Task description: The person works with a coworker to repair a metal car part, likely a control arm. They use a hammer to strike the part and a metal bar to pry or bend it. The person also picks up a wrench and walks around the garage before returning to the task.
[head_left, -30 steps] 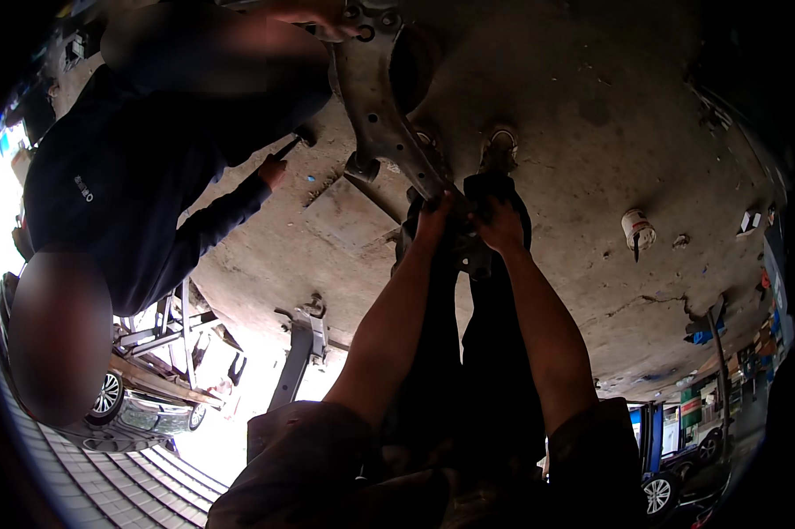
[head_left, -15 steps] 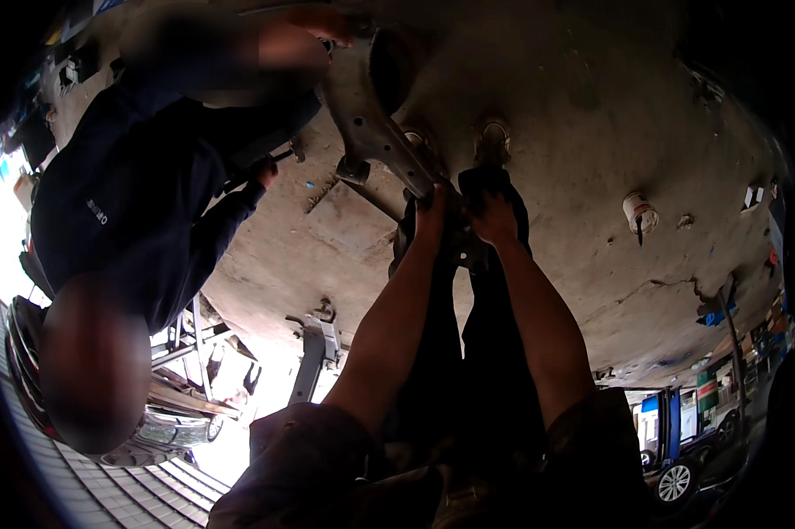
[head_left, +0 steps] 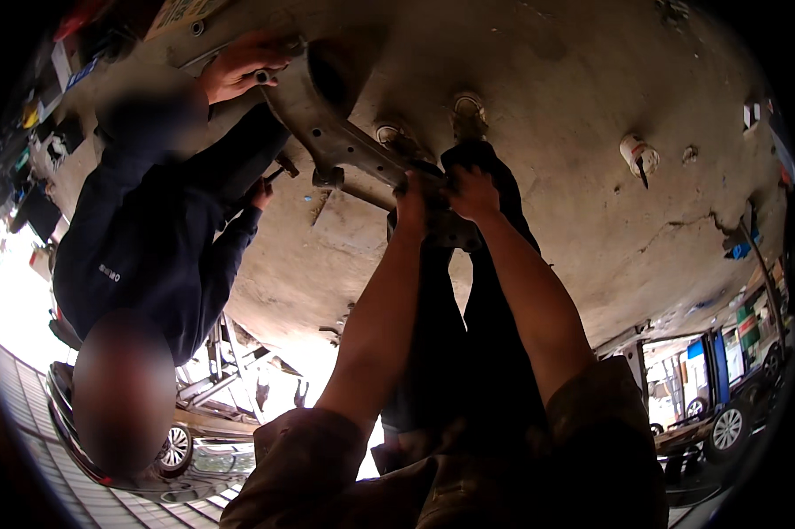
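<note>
A dark metal car subframe (head_left: 349, 139), curved and pierced with round holes, slants from the upper left down to my thighs. My left hand (head_left: 410, 207) is closed around its near end. Beside it, my right hand (head_left: 474, 196) grips the same end with curled fingers, partly lost in shadow. At the far end, a co-worker's hand (head_left: 238, 70) holds the part near a round bushing. The co-worker's other hand (head_left: 261, 194) grasps a hammer (head_left: 286, 166) beneath the beam.
The co-worker in a dark top (head_left: 150, 229) takes up the left side. On the concrete floor (head_left: 574, 220) stands a pale bucket (head_left: 637, 155) with a dark handle sticking out. My shoes (head_left: 470, 110) show past the subframe. Cars and a blue post (head_left: 719, 360) appear at the lower edges.
The view has shifted, and the subframe appears farther left. The co-worker's hand at its far end now shows more fully. Both my hands keep their hold on the near end.
</note>
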`<control>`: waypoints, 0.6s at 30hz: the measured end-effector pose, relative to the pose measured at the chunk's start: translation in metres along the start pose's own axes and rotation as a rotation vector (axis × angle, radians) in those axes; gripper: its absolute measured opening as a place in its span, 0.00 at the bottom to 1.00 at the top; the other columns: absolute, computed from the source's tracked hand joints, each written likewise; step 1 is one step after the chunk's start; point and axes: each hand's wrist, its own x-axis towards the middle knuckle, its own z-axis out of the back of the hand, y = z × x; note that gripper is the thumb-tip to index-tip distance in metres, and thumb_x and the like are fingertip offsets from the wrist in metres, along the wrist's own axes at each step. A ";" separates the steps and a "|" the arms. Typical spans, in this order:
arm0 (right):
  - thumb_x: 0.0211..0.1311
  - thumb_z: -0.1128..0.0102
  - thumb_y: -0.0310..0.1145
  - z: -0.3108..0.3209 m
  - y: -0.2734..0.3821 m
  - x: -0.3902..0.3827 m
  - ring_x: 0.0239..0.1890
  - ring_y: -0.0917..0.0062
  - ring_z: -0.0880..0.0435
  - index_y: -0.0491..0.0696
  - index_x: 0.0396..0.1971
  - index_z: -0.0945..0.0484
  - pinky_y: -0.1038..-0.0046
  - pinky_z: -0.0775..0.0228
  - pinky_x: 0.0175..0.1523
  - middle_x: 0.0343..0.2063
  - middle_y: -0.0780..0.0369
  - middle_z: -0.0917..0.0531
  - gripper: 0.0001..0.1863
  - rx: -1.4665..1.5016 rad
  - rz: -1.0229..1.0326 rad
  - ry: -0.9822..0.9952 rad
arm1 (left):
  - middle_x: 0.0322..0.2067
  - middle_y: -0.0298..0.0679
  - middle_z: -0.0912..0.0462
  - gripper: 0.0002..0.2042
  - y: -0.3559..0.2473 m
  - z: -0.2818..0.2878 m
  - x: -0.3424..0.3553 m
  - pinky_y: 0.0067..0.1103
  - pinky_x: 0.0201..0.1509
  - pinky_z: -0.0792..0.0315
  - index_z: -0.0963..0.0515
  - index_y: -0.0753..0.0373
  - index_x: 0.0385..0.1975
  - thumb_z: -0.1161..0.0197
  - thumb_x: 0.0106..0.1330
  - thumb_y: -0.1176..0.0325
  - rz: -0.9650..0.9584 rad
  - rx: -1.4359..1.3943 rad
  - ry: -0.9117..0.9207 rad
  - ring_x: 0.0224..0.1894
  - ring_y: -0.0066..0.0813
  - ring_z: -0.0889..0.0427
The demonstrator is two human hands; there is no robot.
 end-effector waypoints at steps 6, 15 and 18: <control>0.54 0.35 0.51 -0.001 -0.005 0.006 0.56 0.50 0.29 0.58 0.56 0.31 0.51 0.26 0.52 0.54 0.53 0.30 0.30 -0.029 -0.025 -0.001 | 0.39 0.42 0.20 0.28 -0.030 -0.026 -0.033 0.32 0.41 0.21 0.31 0.63 0.54 0.50 0.70 0.41 -0.020 0.005 -0.049 0.35 0.35 0.18; 0.56 0.35 0.52 0.006 0.002 0.002 0.58 0.53 0.30 0.58 0.58 0.31 0.53 0.26 0.54 0.55 0.55 0.30 0.31 -0.037 -0.067 0.068 | 0.46 0.44 0.23 0.35 -0.013 -0.008 -0.006 0.32 0.45 0.21 0.37 0.64 0.61 0.42 0.65 0.41 -0.005 0.074 -0.105 0.42 0.35 0.18; 0.56 0.35 0.52 0.004 0.000 0.001 0.58 0.53 0.30 0.58 0.58 0.31 0.53 0.26 0.54 0.55 0.56 0.30 0.31 -0.022 -0.062 0.043 | 0.46 0.45 0.23 0.38 -0.020 -0.017 -0.014 0.32 0.45 0.21 0.39 0.66 0.62 0.38 0.63 0.42 0.047 0.060 -0.146 0.43 0.35 0.18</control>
